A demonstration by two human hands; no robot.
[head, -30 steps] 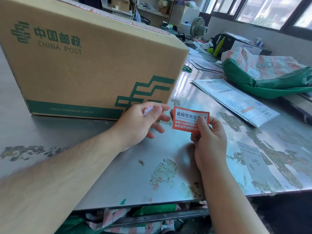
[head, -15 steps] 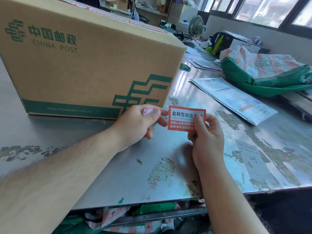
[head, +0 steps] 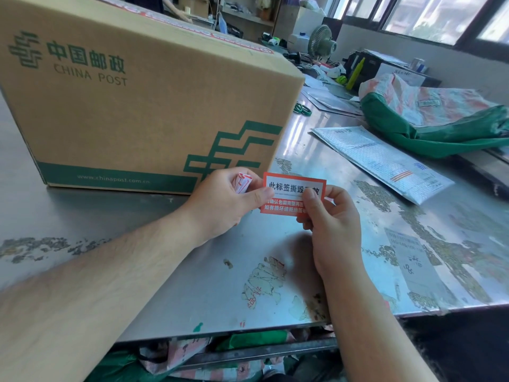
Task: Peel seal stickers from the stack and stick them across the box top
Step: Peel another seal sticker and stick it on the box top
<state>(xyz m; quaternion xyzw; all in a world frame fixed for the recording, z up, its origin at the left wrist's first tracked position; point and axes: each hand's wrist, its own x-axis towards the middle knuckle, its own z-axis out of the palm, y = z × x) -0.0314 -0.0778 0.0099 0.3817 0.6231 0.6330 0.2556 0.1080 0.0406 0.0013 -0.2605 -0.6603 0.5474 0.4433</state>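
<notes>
Red-bordered seal sticker [head: 291, 186] is held above the steel desk [head: 192, 288], just in front of a China Post cardboard box [head: 143, 111]. The left hand [head: 223, 205] pinches its left edge under the thumb, with a crumpled paper scrap [head: 242, 182] tucked in its curled fingers. The right hand [head: 334, 227] pinches the right edge. A grey padded envelope [head: 380, 158] lies to the right.

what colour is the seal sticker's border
The seal sticker has an orange-red border; head view.
</notes>
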